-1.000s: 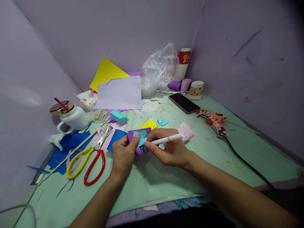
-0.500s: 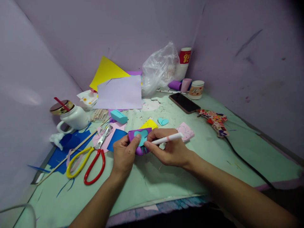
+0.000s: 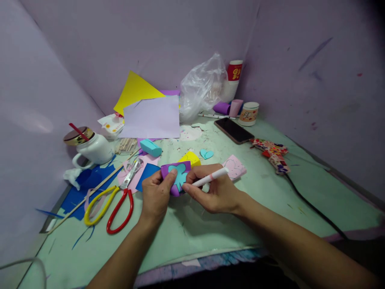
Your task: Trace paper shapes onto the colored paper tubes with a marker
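Observation:
My left hand grips a folded purple paper, its thumb pressing a light-blue paper cutout flat on top. In my right hand is a white pen, its tip end low at the cutout's right edge. Just behind the hands lies a yellow paper piece, with small light-blue hearts beyond it. A pink folded paper with drawn outlines sits right of my right hand. Blue paper lies beside my left hand.
Scissors with yellow and red handles and a long thin stick lie left. A lidded white mug stands farther left. Behind are a phone, a paper cup and a plastic bag. A cabled, flower-patterned object is right.
The purple paper and cutout have tilted and shifted slightly left, showing more of the cutout's lower part. The pen's back end has moved slightly left.

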The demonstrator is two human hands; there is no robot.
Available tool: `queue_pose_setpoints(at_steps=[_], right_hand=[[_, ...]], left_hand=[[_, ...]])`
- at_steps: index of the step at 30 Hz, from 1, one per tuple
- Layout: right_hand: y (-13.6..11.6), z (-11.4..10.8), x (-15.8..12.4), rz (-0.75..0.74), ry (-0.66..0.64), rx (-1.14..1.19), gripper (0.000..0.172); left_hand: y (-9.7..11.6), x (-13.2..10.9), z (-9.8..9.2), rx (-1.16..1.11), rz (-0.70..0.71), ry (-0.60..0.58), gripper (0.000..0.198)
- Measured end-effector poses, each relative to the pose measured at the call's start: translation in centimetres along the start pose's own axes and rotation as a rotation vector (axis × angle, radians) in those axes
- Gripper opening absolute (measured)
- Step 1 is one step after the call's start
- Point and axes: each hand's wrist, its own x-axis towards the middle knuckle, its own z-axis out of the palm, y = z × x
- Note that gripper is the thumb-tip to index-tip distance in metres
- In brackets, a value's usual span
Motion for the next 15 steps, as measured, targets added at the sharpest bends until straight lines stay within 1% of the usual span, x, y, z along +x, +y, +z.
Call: queue_pose_setpoints(at_steps=[3,6,8,9,13,15], right_hand=[[-0.1,0.0,-0.1,0.043,-0.03,0.018,0.015],[-0.2,-0.2,-0.1,0.097,-0.088,0.073,0.016],[-0.3,-0.5,0.0,0.123,-0.08,0.133,0.017],[-0.3,-0.6,0.1,0.134,-0.046,0.164,0.017],[-0.3,-1.1,0.5,0.19,0.173,0.235,0.014],[-0.1,-1.2,0.7,0.233,0.261,0.265,0.012]], left_hand=[[0.0,0.0,0.0,-0.003,0.0,0.009,0.021],[0.0,0.1,0.0,-0.014,0.001,0.004,0.02],[0.0,0.1,0.0,-0.02,-0.004,0.001,0.019],[-0.1,0.1,0.0,-0.025,-0.008,-0.001,0.019],[-0.2,0.1,0.0,-0.061,-0.027,-0.017,0.018],[-0.4,0.2,0.0,-0.069,-0.039,-0.02,0.018]])
